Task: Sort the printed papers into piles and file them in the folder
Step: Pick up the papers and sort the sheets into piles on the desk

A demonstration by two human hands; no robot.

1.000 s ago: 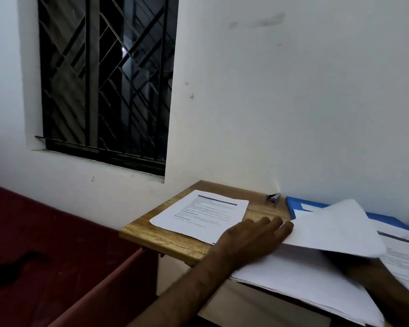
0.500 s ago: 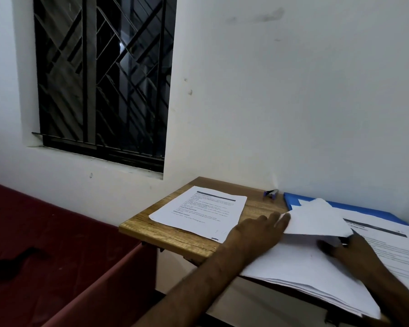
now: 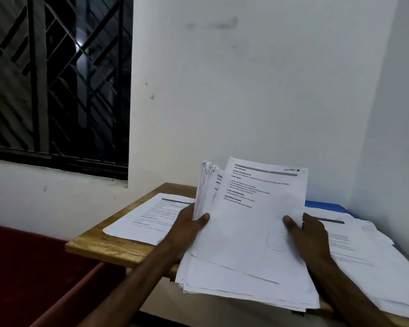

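This is looking like a plain room in a home, serving as a study corner. Bare white walls (image 3: 269, 90) are meeting at the right, and a window (image 3: 57, 79) with a dark metal grille is sitting at the left. A small wooden table (image 3: 99, 246) is carrying printed papers (image 3: 147, 218) and a blue folder (image 3: 324, 205). Low dark red furniture (image 3: 21, 267), bed or sofa, is standing just beside the table.

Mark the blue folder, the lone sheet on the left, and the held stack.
blue folder (image 3: 324, 206): head view, exposed far edge.
lone sheet (image 3: 149, 217): head view, printed middle.
held stack (image 3: 248, 234): head view, blank lower half of front page.
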